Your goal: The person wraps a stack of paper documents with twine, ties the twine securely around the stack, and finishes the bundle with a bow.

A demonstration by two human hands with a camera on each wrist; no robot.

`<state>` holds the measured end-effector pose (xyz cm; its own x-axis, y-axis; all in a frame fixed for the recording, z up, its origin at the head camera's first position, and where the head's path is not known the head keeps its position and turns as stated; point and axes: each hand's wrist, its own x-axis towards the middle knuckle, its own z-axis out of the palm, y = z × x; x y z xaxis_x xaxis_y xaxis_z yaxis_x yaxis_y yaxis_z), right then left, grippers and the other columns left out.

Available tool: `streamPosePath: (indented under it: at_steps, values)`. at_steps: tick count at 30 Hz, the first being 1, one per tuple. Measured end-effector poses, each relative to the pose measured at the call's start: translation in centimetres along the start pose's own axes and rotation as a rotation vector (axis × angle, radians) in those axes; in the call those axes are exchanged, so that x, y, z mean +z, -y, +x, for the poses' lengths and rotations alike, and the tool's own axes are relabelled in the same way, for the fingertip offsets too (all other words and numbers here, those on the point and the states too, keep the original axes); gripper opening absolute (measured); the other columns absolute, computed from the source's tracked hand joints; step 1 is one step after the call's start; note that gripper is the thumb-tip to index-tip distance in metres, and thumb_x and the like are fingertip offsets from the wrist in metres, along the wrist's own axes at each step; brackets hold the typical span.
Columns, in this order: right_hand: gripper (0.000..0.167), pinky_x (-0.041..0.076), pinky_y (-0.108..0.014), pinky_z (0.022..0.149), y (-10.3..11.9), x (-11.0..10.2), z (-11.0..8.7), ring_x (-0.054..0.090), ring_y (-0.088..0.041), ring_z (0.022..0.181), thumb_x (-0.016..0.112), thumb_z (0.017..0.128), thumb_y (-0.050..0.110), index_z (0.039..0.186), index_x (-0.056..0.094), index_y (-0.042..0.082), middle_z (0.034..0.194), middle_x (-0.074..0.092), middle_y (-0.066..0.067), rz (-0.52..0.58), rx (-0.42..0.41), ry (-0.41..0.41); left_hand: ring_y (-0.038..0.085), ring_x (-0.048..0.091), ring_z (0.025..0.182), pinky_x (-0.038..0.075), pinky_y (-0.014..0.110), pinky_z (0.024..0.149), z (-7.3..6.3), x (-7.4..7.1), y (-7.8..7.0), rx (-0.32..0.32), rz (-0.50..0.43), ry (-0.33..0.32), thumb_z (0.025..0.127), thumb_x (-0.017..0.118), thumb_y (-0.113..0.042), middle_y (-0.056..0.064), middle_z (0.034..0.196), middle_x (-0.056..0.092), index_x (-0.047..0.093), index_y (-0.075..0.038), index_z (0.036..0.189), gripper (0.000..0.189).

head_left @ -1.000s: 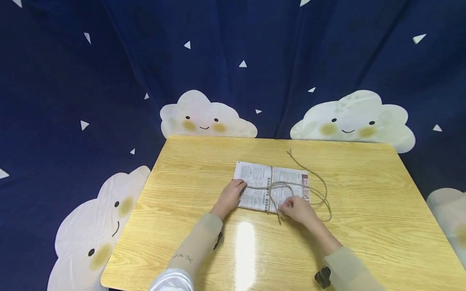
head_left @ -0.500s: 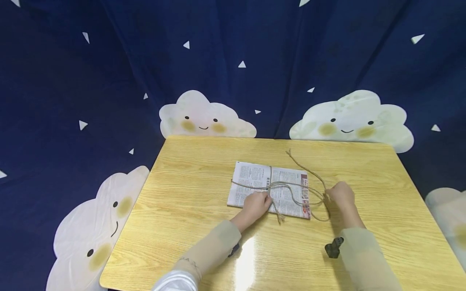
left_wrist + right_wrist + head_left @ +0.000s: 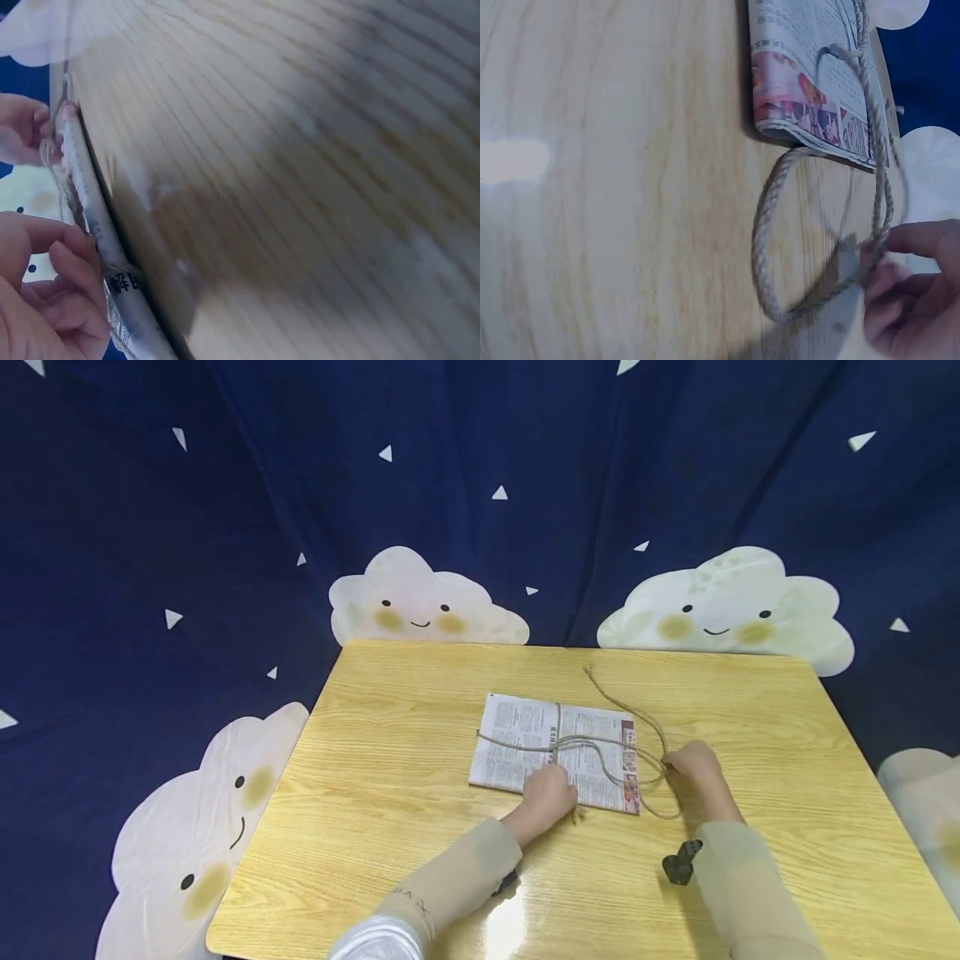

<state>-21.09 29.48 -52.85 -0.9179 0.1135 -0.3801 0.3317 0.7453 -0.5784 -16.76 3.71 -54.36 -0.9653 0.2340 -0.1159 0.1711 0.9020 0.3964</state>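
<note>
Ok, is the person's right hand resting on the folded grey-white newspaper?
No, the right hand holds the tan twisted rope beyond the newspaper, off its right edge.

A yellow, rectangular, wood-grained desk [image 3: 405, 760] carries folded, printed, whitish newspaper [image 3: 521, 720]; beige twisted rope [image 3: 760, 259] loops to the newspaper's right.

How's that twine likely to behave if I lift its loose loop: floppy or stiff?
Likely floppy overall: the twine makes loose curves across the newspaper bundle and past its edge. It may be slightly springy, since the loop beside the bundle shows a broad, rounded bend. It probably won't slide easily through the right fingers, as its twisted surface looks rough.
</note>
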Motion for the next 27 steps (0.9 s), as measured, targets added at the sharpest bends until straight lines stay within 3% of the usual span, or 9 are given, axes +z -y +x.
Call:
streamPosePath:
  at_steps: [4,8,11,16,23,27]
  values:
    - [0.030,0.045,-0.023,0.054,0.5,-0.1,0.7,0.052,-0.009,0.056,0.050,0.092,0.015,0.086,0.060,-0.013,0.061,0.061,0.000,0.327,-0.018,-0.008,0.010,0.036,0.037,0.031,0.022,0.033,-0.7,-0.1,0.0,0.003,-0.048,0.003,0.080,0.058,-0.016,-0.004,0.043,0.038,0.036,-0.016,0.048,0.039]
    - [0.022,0.050,-0.019,0.058,1.5,-0.7,1.2,0.059,-0.006,0.059,0.044,0.095,0.009,0.102,0.050,-0.011,0.065,0.064,0.000,0.727,0.037,0.005,0.007,0.033,0.035,0.030,0.020,0.031,-1.7,-0.2,0.4,0.058,-0.098,-0.001,0.077,0.057,-0.012,-0.006,0.041,0.036,0.036,-0.017,0.047,0.037]
    - [0.025,0.052,-0.018,0.061,1.8,-1.1,1.5,0.062,-0.006,0.059,0.043,0.095,0.007,0.110,0.046,-0.013,0.065,0.065,-0.001,0.887,0.061,-0.024,0.007,0.031,0.034,0.029,0.020,0.031,-2.2,-0.1,0.9,0.105,-0.105,0.009,0.073,0.057,-0.010,-0.006,0.040,0.035,0.034,-0.018,0.046,0.036]
    - [0.041,0.053,-0.019,0.072,1.8,-1.4,2.0,0.066,-0.008,0.067,0.039,0.096,0.007,0.129,0.029,-0.017,0.069,0.065,-0.002,1.022,0.078,-0.029,0.007,0.027,0.038,0.026,0.019,0.032,-2.8,0.2,1.5,0.180,-0.072,0.022,0.067,0.057,-0.007,-0.004,0.047,0.035,0.030,-0.017,0.046,0.036]
    - [0.043,0.048,-0.019,0.084,1.9,-1.5,1.8,0.065,-0.008,0.073,0.032,0.098,0.006,0.134,0.021,-0.015,0.073,0.063,-0.003,1.131,0.083,0.007,0.008,0.035,0.045,0.031,0.019,0.037,-3.2,0.4,2.6,0.311,0.025,0.069,0.064,0.058,-0.008,-0.003,0.058,0.043,0.037,-0.014,0.046,0.029]
    - [0.040,0.047,-0.018,0.085,1.7,-1.4,1.9,0.064,-0.007,0.074,0.032,0.098,0.006,0.132,0.023,-0.013,0.075,0.063,-0.002,1.171,0.072,0.014,0.010,0.037,0.046,0.032,0.020,0.038,-3.2,0.4,2.9,0.304,0.056,0.115,0.064,0.058,-0.012,-0.004,0.055,0.042,0.039,-0.015,0.047,0.026]
